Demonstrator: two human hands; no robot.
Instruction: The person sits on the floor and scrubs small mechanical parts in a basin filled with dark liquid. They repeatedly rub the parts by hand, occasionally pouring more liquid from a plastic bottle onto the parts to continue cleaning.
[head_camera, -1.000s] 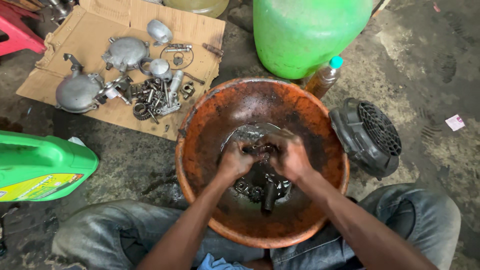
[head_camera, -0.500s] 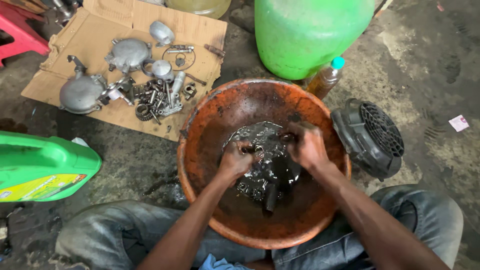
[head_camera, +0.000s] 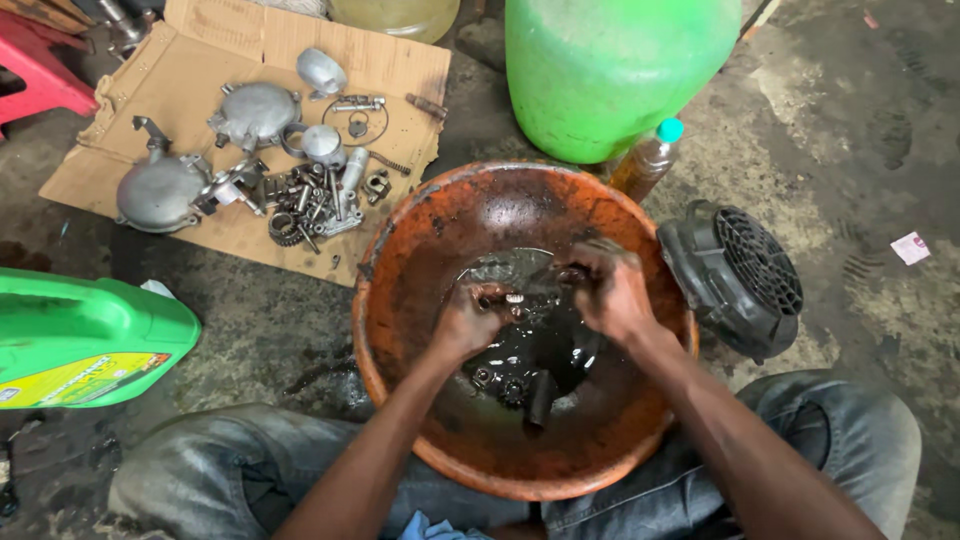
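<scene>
On a stained, oily concrete floor (head_camera: 820, 130) sits a round orange metal basin (head_camera: 420, 250) of dark liquid. The left hand (head_camera: 468, 320) and right hand (head_camera: 610, 290) are curled around small greasy metal parts (head_camera: 515, 298) inside it; flattened brown cardboard (head_camera: 200, 60) lies nearby

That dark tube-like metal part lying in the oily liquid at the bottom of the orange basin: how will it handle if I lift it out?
The tube-like part looks wet with the black liquid, so it is probably slippery. It looks like solid metal, so likely stiff and heavy for its size. Its rounded shape suggests it may roll or slide down the curved basin wall if let go.
</scene>
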